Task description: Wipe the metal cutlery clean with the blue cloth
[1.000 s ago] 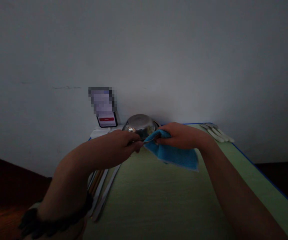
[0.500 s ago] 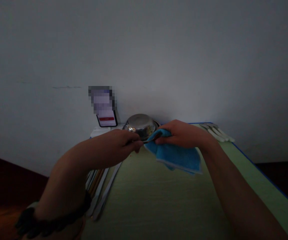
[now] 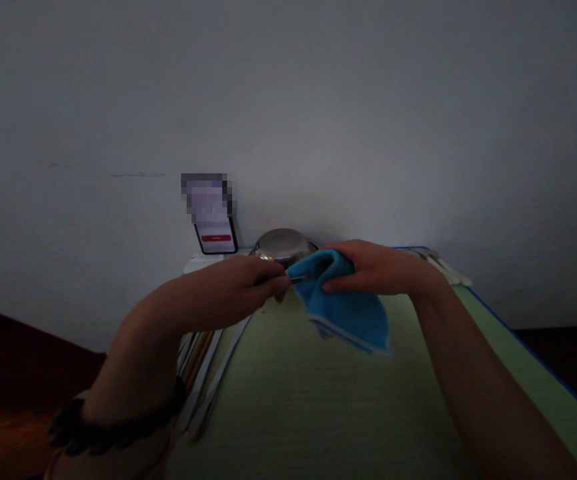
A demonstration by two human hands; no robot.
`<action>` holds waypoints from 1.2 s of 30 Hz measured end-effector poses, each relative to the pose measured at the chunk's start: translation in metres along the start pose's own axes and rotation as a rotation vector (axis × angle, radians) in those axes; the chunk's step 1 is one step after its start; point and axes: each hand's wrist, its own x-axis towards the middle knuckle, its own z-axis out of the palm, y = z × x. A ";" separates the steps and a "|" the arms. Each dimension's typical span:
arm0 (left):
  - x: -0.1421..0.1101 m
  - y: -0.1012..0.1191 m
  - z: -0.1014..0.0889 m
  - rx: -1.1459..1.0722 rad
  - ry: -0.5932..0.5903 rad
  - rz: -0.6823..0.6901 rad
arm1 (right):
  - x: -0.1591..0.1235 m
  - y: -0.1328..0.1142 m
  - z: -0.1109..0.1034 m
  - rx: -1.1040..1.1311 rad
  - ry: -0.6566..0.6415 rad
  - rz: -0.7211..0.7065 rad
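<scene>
My left hand (image 3: 255,287) is closed in a pinch on a thin metal utensil (image 3: 298,279). Only a short shiny length of it shows, running into the cloth, so its kind is hidden. A blue cloth (image 3: 351,313) with a pale edge is gripped in my right hand (image 3: 368,267), folded over the utensil's far end and hanging down above the table. Just behind both hands, an upturned stainless steel bowl (image 3: 284,244) sits near the wall.
A phone (image 3: 216,230) leans against the wall at the back left. Long knives (image 3: 225,353) and several sticks (image 3: 199,353) lie along the table's left side. White-handled forks (image 3: 451,272) rest at the back right. The table (image 3: 328,407) is pale green with a blue edge.
The cloth has shifted along the utensil and its hanging part has swung a little left. My right hand has opened slightly round the fold; my left hand keeps its hold.
</scene>
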 end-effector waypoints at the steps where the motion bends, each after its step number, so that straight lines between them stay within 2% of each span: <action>1: 0.001 0.001 0.000 0.009 0.006 0.006 | 0.001 0.000 0.000 -0.030 0.021 -0.006; 7: 0.003 0.005 0.001 0.024 0.000 0.030 | 0.004 -0.003 0.000 -0.131 0.055 -0.048; 17: 0.001 0.006 -0.002 0.027 0.044 0.061 | 0.004 -0.002 0.002 -0.022 0.137 -0.090; 21: 0.001 0.005 -0.003 -0.016 0.073 0.065 | 0.003 -0.001 -0.001 -0.028 0.241 -0.048; 27: -0.015 -0.014 -0.011 -0.105 0.104 -0.007 | -0.015 0.004 -0.014 -0.070 0.335 0.095; 29: -0.022 -0.019 -0.015 -0.131 0.131 -0.001 | -0.020 0.004 -0.017 -0.024 0.294 0.125; 31: -0.025 -0.020 -0.017 -0.133 0.204 -0.011 | -0.023 0.001 -0.018 0.016 0.179 0.123; 34: -0.024 -0.014 -0.017 -0.148 0.280 -0.008 | -0.021 -0.006 -0.016 0.015 0.018 0.103; 36: -0.020 -0.007 -0.015 -0.172 0.310 0.019 | -0.019 -0.011 -0.015 0.008 -0.017 0.087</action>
